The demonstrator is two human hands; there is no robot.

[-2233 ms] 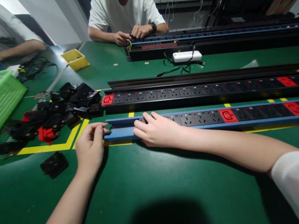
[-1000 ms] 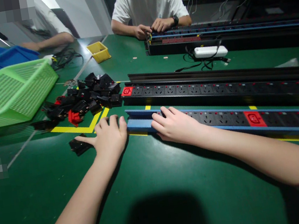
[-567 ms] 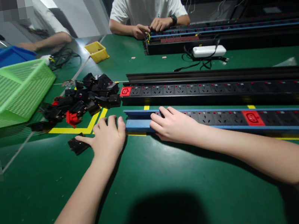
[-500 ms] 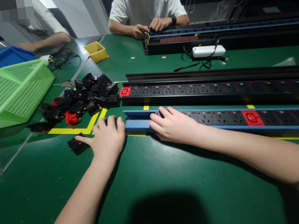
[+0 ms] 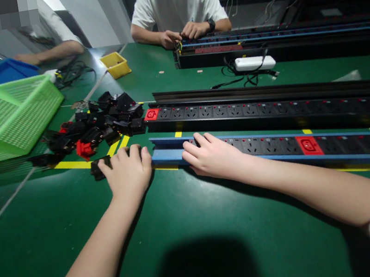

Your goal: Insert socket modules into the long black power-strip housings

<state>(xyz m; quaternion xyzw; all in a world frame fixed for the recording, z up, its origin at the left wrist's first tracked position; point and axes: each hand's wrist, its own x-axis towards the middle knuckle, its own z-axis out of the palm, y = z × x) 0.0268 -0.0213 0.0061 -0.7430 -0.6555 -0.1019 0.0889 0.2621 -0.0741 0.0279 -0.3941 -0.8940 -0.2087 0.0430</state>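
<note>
My left hand [image 5: 127, 171] is at the left end of a long blue channel [image 5: 168, 155]. Its fingers curl down over a loose black socket module [image 5: 97, 169], partly hidden under them. My right hand [image 5: 209, 155] rests on the same channel, fingers bent over its row of black sockets [image 5: 251, 145], with the thumb side against the near wall. What lies under those fingertips is hidden. A red socket [image 5: 308, 144] sits further right in the row. Left of my right hand the channel's end shows bare blue metal.
A heap of black modules [image 5: 107, 115] with a red module [image 5: 84, 148] lies at left, beside a green basket [image 5: 9, 115]. Behind my channel runs a black socket strip [image 5: 219, 110]. A white power strip [image 5: 254, 63], a yellow bin [image 5: 115, 65] and a co-worker's hands [image 5: 185, 33] are further back.
My left hand has changed from a pinch at the channel's end to reaching over the loose module, which has slid toward the channel and turned. My right hand stays on the sockets.
</note>
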